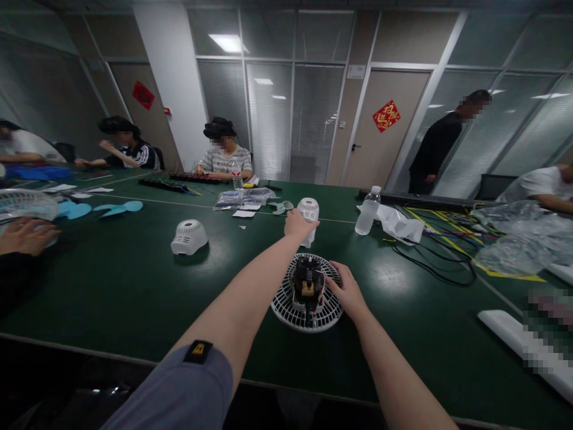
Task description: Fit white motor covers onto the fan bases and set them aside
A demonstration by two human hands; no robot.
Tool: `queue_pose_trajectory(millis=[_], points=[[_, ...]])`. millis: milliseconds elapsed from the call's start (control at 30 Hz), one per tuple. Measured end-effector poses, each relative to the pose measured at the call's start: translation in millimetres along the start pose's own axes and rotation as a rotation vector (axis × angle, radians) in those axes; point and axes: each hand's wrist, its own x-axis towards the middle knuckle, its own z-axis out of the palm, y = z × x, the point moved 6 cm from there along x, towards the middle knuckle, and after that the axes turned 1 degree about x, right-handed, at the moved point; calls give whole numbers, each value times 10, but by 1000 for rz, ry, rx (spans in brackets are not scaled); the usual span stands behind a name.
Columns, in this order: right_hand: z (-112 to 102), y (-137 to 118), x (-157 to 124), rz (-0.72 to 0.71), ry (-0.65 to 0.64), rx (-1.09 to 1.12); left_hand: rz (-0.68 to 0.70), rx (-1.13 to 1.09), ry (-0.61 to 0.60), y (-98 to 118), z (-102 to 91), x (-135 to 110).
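My left hand reaches far across the green table and closes round a white fan motor cover standing upright. Nearer me, my right hand rests on the right rim of a round white fan grille lying flat, fingers curled over its edge. A black motor assembly with wires sits in the middle of the grille. A second white motor cover lies to the left, untouched.
A water bottle and white wrapping stand right of the cover; black and yellow cables and plastic bags beyond. Blue fan blades lie far left. Several people sit around; another person's hand is at left.
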Motion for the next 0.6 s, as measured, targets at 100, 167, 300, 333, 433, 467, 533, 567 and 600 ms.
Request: queue_pose_trajectory(millis=[100,167,300,333,433,467,533,567,600], points=[[8,2,-5,-9,1,12,-17,23,34,-8,7,54],[14,15,-4,-16,9,20,-22,37,55,-29,-5,68],[26,58,5,-12,22,27,-21,59,96,-89,-40,53],[27,67,8,-9,24,28,-18,64,104,-101,-50,44],[28,80,14,-5,25,30,-11,76,126,-119,-87,17],[27,81,15,-4,25,31,-9,78,132,-119,-101,9],[25,78,16,-2,26,34,-4,81,145,-110,-132,-4],[23,75,16,-2,27,35,-1,80,153,-103,-149,-9],[20,72,15,-1,32,36,3,78,162,-95,-168,-14]])
